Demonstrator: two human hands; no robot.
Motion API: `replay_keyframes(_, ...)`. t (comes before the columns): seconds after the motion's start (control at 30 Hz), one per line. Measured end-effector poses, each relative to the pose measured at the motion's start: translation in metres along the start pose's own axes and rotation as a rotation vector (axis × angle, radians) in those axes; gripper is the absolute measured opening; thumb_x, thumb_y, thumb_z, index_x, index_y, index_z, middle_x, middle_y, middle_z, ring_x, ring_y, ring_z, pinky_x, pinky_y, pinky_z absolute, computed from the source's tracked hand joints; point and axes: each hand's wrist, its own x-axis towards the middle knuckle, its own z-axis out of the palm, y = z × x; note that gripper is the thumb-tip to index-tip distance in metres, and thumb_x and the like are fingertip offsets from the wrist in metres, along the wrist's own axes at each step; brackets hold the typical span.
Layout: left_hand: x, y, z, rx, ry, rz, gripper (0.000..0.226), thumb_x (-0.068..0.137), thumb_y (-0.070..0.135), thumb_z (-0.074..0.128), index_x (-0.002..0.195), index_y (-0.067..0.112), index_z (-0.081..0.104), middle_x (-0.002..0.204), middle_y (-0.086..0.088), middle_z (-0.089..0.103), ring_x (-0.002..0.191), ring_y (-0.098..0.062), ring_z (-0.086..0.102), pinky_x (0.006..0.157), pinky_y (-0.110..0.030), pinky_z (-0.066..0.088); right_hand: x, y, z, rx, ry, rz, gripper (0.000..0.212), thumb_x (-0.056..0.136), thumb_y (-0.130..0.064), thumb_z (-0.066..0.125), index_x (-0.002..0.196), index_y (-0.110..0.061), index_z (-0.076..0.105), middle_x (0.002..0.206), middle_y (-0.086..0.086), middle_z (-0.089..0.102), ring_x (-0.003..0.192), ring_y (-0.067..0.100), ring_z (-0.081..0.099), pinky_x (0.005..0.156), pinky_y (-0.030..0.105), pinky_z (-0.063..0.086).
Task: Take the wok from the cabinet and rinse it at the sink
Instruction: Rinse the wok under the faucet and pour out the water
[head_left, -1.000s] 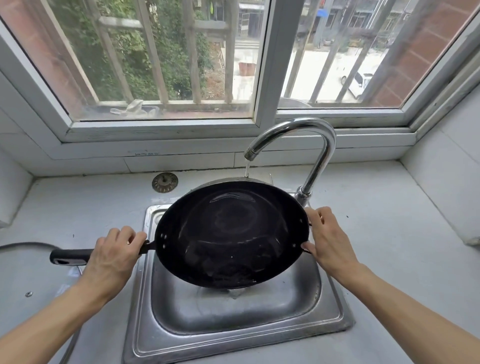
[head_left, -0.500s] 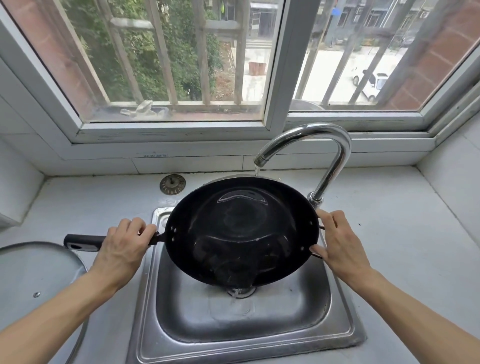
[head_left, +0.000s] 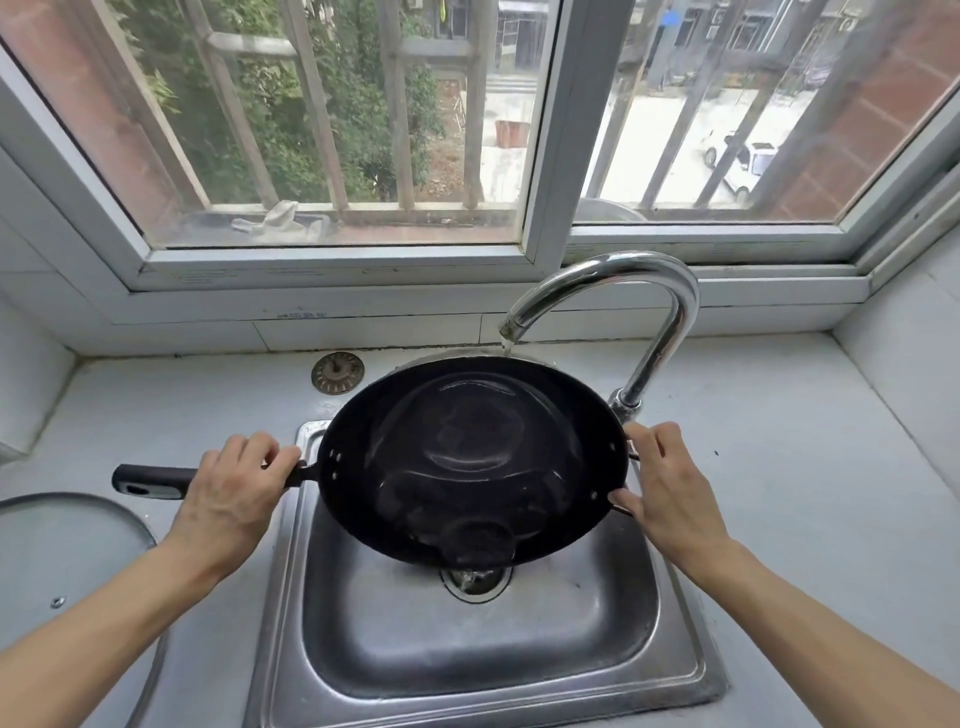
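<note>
A black wok (head_left: 470, 462) hangs tilted toward me above the steel sink (head_left: 467, 639), with water pooled near its low front edge. My left hand (head_left: 234, 488) grips the long black handle (head_left: 150, 479) close to the bowl. My right hand (head_left: 670, 483) holds the small loop handle on the wok's right rim, thumb and fingers around it. A thin stream of water falls from the curved chrome tap (head_left: 623, 312) behind the wok's far rim. Water spills over the front lip toward the drain (head_left: 475, 579).
A sink strainer plug (head_left: 337, 372) lies on the grey counter behind the sink. A glass lid (head_left: 62, 561) rests on the counter at the left. White tiled walls close both sides; a barred window (head_left: 363, 119) stands behind.
The wok has tipped further toward me and the pooled water has slid to its front edge, pouring into the sink. Both hands keep their holds. The view has shifted slightly.
</note>
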Motion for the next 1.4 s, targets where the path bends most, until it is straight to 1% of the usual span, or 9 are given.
replay_keyframes(0.07, -0.003, -0.002, 0.001, -0.006, 0.008, -0.012, 0.018, 0.079, 0.003, 0.063, 0.094, 0.011, 0.057, 0.087, -0.008, 0.047, 0.072, -0.031, 0.041, 0.056, -0.039, 0.030, 0.001, -0.001, 0.002, -0.001, -0.003, -0.017, 0.085, 0.058, -0.010, 0.092, 0.121, -0.025, 0.038, 0.099, -0.008, 0.029, 0.067, 0.020, 0.051, 0.052, 0.026, 0.040)
replay_keyframes(0.2, -0.007, -0.003, -0.003, -0.026, 0.038, -0.009, 0.014, 0.081, 0.016, 0.053, 0.094, 0.011, 0.055, 0.086, -0.009, 0.048, 0.071, -0.031, 0.042, 0.054, -0.041, 0.031, 0.006, -0.004, 0.005, 0.005, 0.013, -0.042, 0.084, 0.058, -0.010, 0.092, 0.122, -0.025, 0.039, 0.101, -0.006, 0.032, 0.074, 0.024, 0.058, 0.054, 0.025, 0.042)
replay_keyframes(0.5, -0.033, -0.006, -0.008, -0.040, 0.028, -0.089, 0.017, 0.085, 0.022, 0.049, 0.094, 0.009, 0.056, 0.087, -0.011, 0.049, 0.071, -0.032, 0.042, 0.054, -0.042, 0.030, 0.019, -0.016, 0.010, -0.011, 0.045, -0.126, 0.085, 0.054, -0.007, 0.093, 0.121, -0.021, 0.043, 0.100, 0.001, 0.037, 0.067, 0.025, 0.054, 0.049, 0.029, 0.046)
replay_keyframes(0.63, -0.043, -0.008, -0.011, -0.072, 0.034, -0.150, 0.013, 0.084, 0.011, 0.065, 0.094, 0.007, 0.057, 0.087, -0.011, 0.050, 0.072, -0.033, 0.043, 0.055, -0.044, 0.033, 0.025, -0.024, 0.012, -0.031, 0.065, -0.173, 0.085, 0.052, -0.004, 0.092, 0.119, -0.020, 0.041, 0.096, 0.006, 0.039, 0.062, 0.021, 0.044, 0.045, 0.028, 0.039)
replay_keyframes(0.73, -0.050, -0.007, -0.015, -0.094, 0.030, -0.164, 0.017, 0.083, 0.011, 0.067, 0.096, 0.008, 0.056, 0.088, -0.011, 0.051, 0.073, -0.034, 0.045, 0.055, -0.045, 0.035, 0.032, -0.026, 0.011, -0.037, 0.076, -0.188, 0.084, 0.052, -0.002, 0.091, 0.118, -0.021, 0.042, 0.096, 0.008, 0.039, 0.061, 0.024, 0.046, 0.044, 0.028, 0.040)
replay_keyframes(0.87, -0.055, -0.004, -0.017, -0.111, 0.004, -0.204, 0.032, 0.072, 0.008, 0.080, 0.096, 0.006, 0.059, 0.087, -0.012, 0.053, 0.073, -0.035, 0.046, 0.056, -0.046, 0.037, 0.042, -0.029, 0.007, -0.068, 0.085, -0.225, 0.079, 0.054, -0.003, 0.090, 0.115, -0.020, 0.042, 0.092, 0.009, 0.040, 0.057, 0.026, 0.044, 0.041, 0.029, 0.039)
replay_keyframes(0.97, -0.059, -0.003, -0.018, -0.116, 0.044, -0.199, 0.019, 0.083, 0.018, 0.063, 0.098, 0.008, 0.056, 0.088, -0.011, 0.052, 0.073, -0.035, 0.045, 0.057, -0.047, 0.038, 0.049, -0.031, 0.004, -0.072, 0.090, -0.247, 0.076, 0.056, -0.003, 0.090, 0.113, -0.020, 0.042, 0.090, 0.010, 0.042, 0.057, 0.024, 0.042, 0.040, 0.030, 0.041)
replay_keyframes(1.03, -0.060, -0.003, -0.020, -0.117, 0.055, -0.196, 0.023, 0.083, 0.025, 0.051, 0.098, 0.008, 0.057, 0.088, -0.011, 0.052, 0.074, -0.034, 0.045, 0.057, -0.046, 0.038, 0.052, -0.031, 0.004, -0.064, 0.084, -0.251, 0.079, 0.055, -0.002, 0.090, 0.114, -0.020, 0.041, 0.091, 0.010, 0.042, 0.058, 0.023, 0.041, 0.042, 0.028, 0.039)
replay_keyframes(1.4, -0.078, 0.001, -0.028, -0.140, 0.024, -0.271, 0.030, 0.083, 0.031, 0.044, 0.100, 0.009, 0.057, 0.088, -0.010, 0.053, 0.075, -0.036, 0.047, 0.059, -0.046, 0.038, 0.069, -0.038, 0.005, -0.037, 0.040, -0.281, 0.087, 0.052, -0.004, 0.093, 0.120, -0.024, 0.042, 0.095, 0.004, 0.039, 0.065, 0.018, 0.038, 0.052, 0.025, 0.036)
